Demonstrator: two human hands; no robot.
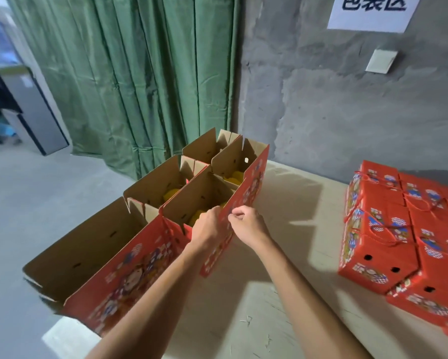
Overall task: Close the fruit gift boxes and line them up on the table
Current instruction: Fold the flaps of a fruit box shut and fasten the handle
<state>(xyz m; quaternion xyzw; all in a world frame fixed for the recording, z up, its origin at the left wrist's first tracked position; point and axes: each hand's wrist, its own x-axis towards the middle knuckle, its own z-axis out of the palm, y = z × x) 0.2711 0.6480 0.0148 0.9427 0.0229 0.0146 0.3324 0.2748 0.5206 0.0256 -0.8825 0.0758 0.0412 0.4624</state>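
A person's two hands work the near right flap of an open fruit gift box standing in a cluster of open boxes at the table's left side. The left hand curls over the flap's top edge from the inside, while the right hand pinches that edge from the outside, fingers bent tight; the paired hold appears meant to steady the tall red flap so it can fold inward over the yellow fruit inside. Around it stand more open boxes with brown cardboard flaps upright, one long nearer box hanging slightly past the table's left edge. Well apart on the right, closed red boxes with cord handles sit packed together in rows, probably the line the task calls for. Between the two groups lies a broad stretch of pale table, room enough to slide a finished box across. Behind hang a green curtain and a grey concrete wall bearing a paper sign.
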